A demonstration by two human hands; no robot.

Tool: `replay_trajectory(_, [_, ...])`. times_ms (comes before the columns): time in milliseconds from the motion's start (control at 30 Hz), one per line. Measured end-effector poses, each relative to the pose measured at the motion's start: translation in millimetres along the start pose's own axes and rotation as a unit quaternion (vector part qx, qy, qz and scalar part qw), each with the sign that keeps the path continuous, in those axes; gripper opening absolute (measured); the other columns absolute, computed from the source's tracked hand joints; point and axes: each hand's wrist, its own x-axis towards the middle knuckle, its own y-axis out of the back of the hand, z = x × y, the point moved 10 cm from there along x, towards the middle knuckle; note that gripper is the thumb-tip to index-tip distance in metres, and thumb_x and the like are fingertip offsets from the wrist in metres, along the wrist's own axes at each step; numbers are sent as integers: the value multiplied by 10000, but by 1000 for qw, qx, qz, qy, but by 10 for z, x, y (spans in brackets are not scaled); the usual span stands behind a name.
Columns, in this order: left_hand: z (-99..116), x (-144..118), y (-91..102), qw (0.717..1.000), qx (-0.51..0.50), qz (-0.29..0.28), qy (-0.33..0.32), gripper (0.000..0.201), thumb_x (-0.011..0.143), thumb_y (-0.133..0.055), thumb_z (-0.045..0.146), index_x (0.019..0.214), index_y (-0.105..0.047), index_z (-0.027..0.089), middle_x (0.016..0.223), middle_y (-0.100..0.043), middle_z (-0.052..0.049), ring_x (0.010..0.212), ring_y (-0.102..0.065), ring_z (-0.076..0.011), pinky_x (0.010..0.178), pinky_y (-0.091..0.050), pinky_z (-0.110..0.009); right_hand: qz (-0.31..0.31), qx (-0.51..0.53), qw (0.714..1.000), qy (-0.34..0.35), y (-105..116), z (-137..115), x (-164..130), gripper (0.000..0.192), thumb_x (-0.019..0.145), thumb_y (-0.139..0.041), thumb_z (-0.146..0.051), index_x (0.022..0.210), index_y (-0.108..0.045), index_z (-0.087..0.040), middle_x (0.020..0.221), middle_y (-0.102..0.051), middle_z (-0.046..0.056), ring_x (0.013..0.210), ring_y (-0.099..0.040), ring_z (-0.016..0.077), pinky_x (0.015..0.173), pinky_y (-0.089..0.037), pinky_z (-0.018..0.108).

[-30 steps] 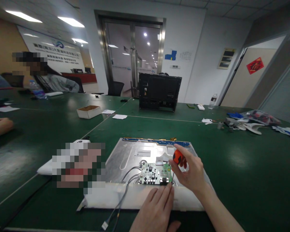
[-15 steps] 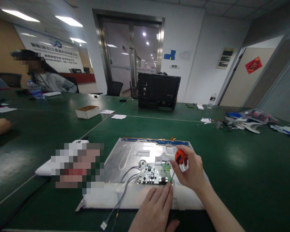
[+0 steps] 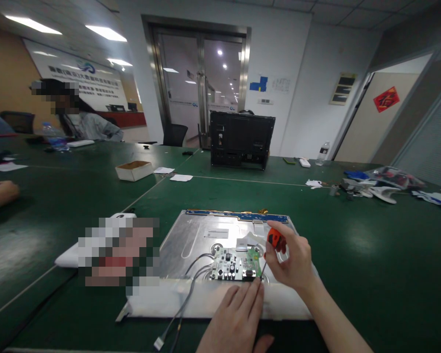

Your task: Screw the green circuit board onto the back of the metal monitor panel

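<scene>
My right hand (image 3: 294, 257) grips a screwdriver by its orange and black handle (image 3: 273, 238). The thin shaft slants down to the lower right corner of a green circuit board (image 3: 235, 263). My left hand (image 3: 237, 316) lies with fingers stretched out over the near white strip of the display panel (image 3: 176, 299), fingertips close to the screwdriver's tip, which is too small to make out. The panel lies flat, its metal back up, with a blue strip board (image 3: 238, 215) along the far edge. Cables (image 3: 191, 289) run from the board's left side to a white connector (image 3: 159, 342).
A white device (image 3: 71, 252) with a black cord, partly pixelated, lies left of the panel. Beyond stand an open box (image 3: 134, 170) and a black monitor housing (image 3: 242, 139). A plastic bag (image 3: 395, 176) and loose parts lie right. Another person's hand (image 3: 1, 193) rests far left.
My right hand has turned slightly around the screwdriver handle, and its fingers have shifted a little. My left hand and the panel stay nearly in place. The person at the left leans slightly rightward.
</scene>
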Motion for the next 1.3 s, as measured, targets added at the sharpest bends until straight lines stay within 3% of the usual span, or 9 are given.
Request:
replay_trajectory(300, [26, 10, 10, 1000, 8, -19, -6, 602, 852, -562, 373, 1352, -406, 76, 1346, -513, -175, 1174, -509, -310, 945, -420, -419, -21, -9, 1000, 14, -35, -21, 9, 400, 815, -535, -202, 1207, -462, -183, 684, -604, -24, 483, -516, 100, 468, -425, 222])
replay_trajectory(533, [23, 7, 3, 1000, 0, -8, -8, 600, 860, -549, 371, 1362, -391, 82, 1351, -507, -176, 1182, -501, -307, 949, -411, -420, -12, -7, 1000, 5, -36, -4, 1, 412, 803, -538, -167, 1207, -457, -179, 652, -583, -42, 447, -473, 89, 454, -410, 220])
replay_trajectory(1000, [7, 4, 10, 1000, -15, -10, 6, 614, 911, -470, 509, 1358, -419, 93, 1363, -500, -163, 1184, -510, -299, 958, -410, -415, 5, -22, 1000, 11, -22, 17, -24, 295, 845, -592, -240, 1117, -488, -192, 598, -558, -67, 435, -465, 72, 454, -398, 195])
replay_trajectory(1300, [-8, 1, 9, 1000, -22, -4, 6, 626, 923, -426, 545, 1362, -422, 98, 1358, -507, -157, 1194, -498, -292, 967, -399, -407, 13, -27, 999, 13, 15, -22, -4, 293, 830, -533, -202, 1117, -481, -186, 603, -556, -60, 418, -449, 78, 454, -403, 201])
